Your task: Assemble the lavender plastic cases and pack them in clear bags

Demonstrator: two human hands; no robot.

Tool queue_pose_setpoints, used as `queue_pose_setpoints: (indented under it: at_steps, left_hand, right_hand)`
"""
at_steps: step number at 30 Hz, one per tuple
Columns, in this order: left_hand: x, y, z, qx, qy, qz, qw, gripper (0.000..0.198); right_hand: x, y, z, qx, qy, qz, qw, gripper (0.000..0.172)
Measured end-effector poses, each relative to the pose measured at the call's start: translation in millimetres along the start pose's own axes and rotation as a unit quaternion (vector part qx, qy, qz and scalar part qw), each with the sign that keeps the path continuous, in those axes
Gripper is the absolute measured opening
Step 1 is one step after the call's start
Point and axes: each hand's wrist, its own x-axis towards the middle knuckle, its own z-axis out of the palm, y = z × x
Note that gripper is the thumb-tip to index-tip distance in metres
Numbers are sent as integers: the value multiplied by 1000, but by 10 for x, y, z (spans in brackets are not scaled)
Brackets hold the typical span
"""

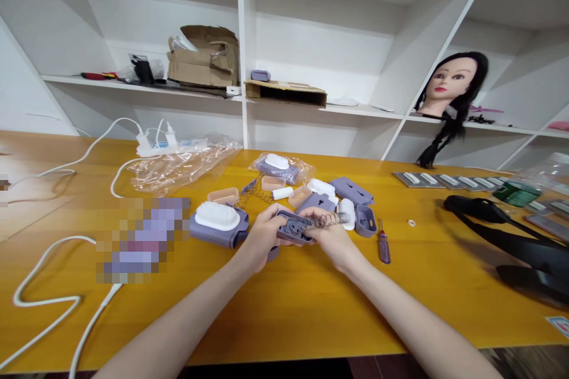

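My left hand [262, 238] grips a grey-lavender plastic housing [288, 228] with a coiled part inside. My right hand [332, 232] pinches a metal coil spring [326, 220] against that housing. Left of my hands lies a lavender unit with a white bristled head [217, 219]. Another loose spring [254, 192] rests beyond them among peach-coloured pieces [223, 195]. A white roller [347, 213], a small lavender cup [365, 221] and a slotted lavender casing [351, 190] lie near my right hand.
A screwdriver [383, 241] lies on the yellow wooden table [284, 320], right of my hands. White cables run from a power strip [155, 145] at the left. A pixelated patch [142, 240] covers part of the table. A black strap [502, 228] lies right; white shelves stand behind.
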Motion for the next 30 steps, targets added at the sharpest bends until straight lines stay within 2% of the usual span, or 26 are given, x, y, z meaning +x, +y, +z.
queue_pose_setpoints:
  at_steps: [9,13,16,18,21,25,28,30]
  left_hand:
    - [-4,7,-1,-19,5,-3,1000,11]
    - [26,33,-35,-37,20,0,999,11]
    - [65,78,-103,-62,51,5,997,12]
    - [87,123,-154,-83,76,8,994,11]
    - [102,197,-214,-107,97,-2,990,10]
    - [93,265,-241,-145,101,-27,984,14]
    - [80,282,-240,-152,104,-35,982,16]
    - [73,286,-239,-154,96,-36,983,16]
  right_hand:
    - [-7,3,6,-12,-2,3,1000,18]
    - [-3,-57,-63,-13,-14,8,1000,20]
    - [38,-136,-187,-87,18,-36,995,29]
    - [88,-171,-294,-190,58,-69,978,34]
    - [175,-162,-452,-309,103,-78,942,30]
    - [272,-63,-579,-427,142,-49,892,25]
    - [352,17,-595,-485,152,-7,861,34]
    - [418,51,-586,-505,143,15,851,40]
